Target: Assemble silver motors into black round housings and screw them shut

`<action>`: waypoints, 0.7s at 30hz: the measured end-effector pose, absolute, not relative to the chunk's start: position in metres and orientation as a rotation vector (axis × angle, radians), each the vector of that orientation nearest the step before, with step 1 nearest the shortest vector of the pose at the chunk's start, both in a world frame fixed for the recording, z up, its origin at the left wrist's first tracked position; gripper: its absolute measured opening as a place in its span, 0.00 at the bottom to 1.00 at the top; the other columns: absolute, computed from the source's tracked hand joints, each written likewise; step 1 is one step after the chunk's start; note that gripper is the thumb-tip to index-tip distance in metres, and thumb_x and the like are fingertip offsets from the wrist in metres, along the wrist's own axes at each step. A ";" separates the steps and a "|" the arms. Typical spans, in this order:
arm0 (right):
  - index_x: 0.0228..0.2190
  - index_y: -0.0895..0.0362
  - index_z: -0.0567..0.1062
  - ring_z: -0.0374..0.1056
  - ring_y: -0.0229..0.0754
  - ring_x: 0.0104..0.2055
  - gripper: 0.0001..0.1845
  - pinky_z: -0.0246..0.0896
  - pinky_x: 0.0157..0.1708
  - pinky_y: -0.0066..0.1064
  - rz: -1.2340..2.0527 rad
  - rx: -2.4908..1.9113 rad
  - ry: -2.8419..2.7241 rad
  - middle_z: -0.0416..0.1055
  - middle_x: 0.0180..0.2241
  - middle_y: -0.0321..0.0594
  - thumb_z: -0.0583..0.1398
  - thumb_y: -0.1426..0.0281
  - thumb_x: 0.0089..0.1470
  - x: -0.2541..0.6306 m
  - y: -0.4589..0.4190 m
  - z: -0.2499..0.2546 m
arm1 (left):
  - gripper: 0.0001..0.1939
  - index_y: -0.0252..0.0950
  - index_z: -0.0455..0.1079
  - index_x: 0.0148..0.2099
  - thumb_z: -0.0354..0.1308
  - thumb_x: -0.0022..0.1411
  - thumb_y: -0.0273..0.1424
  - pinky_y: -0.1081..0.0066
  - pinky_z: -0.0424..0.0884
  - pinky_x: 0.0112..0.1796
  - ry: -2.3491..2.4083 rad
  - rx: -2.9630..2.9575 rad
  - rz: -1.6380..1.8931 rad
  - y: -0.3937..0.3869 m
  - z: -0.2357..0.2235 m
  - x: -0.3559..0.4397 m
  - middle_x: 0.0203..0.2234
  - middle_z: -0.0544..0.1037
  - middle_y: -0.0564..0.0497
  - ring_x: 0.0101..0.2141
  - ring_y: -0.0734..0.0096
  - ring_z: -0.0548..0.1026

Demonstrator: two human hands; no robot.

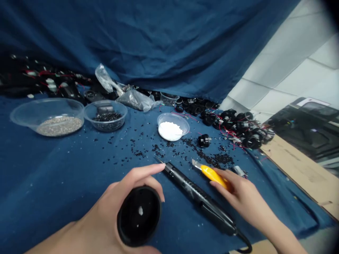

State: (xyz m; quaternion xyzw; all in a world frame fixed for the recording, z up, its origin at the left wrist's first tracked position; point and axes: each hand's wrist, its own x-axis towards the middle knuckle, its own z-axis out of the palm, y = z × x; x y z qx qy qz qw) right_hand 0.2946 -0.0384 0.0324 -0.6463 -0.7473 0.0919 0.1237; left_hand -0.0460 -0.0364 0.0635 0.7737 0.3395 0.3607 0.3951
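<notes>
A round black plastic cup-shaped part (139, 225) is gripped in my left hand (106, 211), its hollow side turned toward me and a small white bit inside. My right hand (245, 195) is closed around the yellow handle of a utility knife (214, 175), whose short blade points up and left. Between the two hands lies a black electric screwdriver (196, 194), its bit toward the back left and its cord running off at the lower right. My left index finger extends close to the screwdriver's front end; whether they touch I cannot tell.
Clear bowls hold greyish small pieces (60, 126), black screws (107, 118) and white pieces (171, 130). Loose black bits (214, 157) are scattered around a black round part (203, 140). Wired black parts (238, 125) pile along the right edge. A plastic bag (139, 99) lies behind.
</notes>
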 end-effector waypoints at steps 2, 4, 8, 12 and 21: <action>0.50 0.57 0.72 0.72 0.44 0.32 0.21 0.66 0.33 0.33 0.312 -1.856 -2.193 0.73 0.37 0.44 0.53 0.59 0.62 0.292 -0.037 0.027 | 0.51 0.56 0.50 0.63 0.73 0.42 0.31 0.81 0.70 0.29 0.821 1.981 0.909 -0.039 0.078 -0.042 0.36 0.76 0.59 0.31 0.74 0.77; 0.52 0.57 0.71 0.72 0.44 0.35 0.21 0.67 0.35 0.33 0.339 -1.816 -2.180 0.72 0.40 0.45 0.53 0.61 0.62 0.290 -0.037 0.024 | 0.52 0.56 0.50 0.63 0.73 0.41 0.27 0.81 0.69 0.28 0.781 2.002 0.919 -0.043 0.092 -0.036 0.36 0.77 0.60 0.29 0.74 0.77; 0.50 0.56 0.73 0.71 0.47 0.44 0.18 0.67 0.43 0.38 0.150 -1.713 -2.076 0.69 0.47 0.48 0.53 0.64 0.62 0.287 -0.041 0.030 | 0.48 0.50 0.53 0.62 0.72 0.42 0.26 0.79 0.71 0.32 0.789 2.024 0.976 -0.053 0.112 -0.027 0.35 0.78 0.56 0.30 0.73 0.76; 0.45 0.56 0.75 0.70 0.48 0.46 0.15 0.67 0.44 0.39 0.107 -1.542 -1.953 0.70 0.45 0.49 0.53 0.66 0.62 0.267 -0.068 0.056 | 0.41 0.46 0.59 0.60 0.71 0.44 0.30 0.76 0.73 0.34 0.744 1.997 1.003 -0.068 0.116 -0.024 0.34 0.79 0.53 0.28 0.71 0.77; 0.41 0.55 0.77 0.72 0.42 0.43 0.16 0.66 0.46 0.29 0.994 -0.908 -1.941 0.76 0.39 0.40 0.65 0.61 0.51 0.187 -0.168 0.107 | 0.39 0.42 0.64 0.59 0.70 0.44 0.41 0.65 0.74 0.44 0.573 1.770 0.954 -0.140 0.122 -0.007 0.37 0.81 0.48 0.37 0.58 0.79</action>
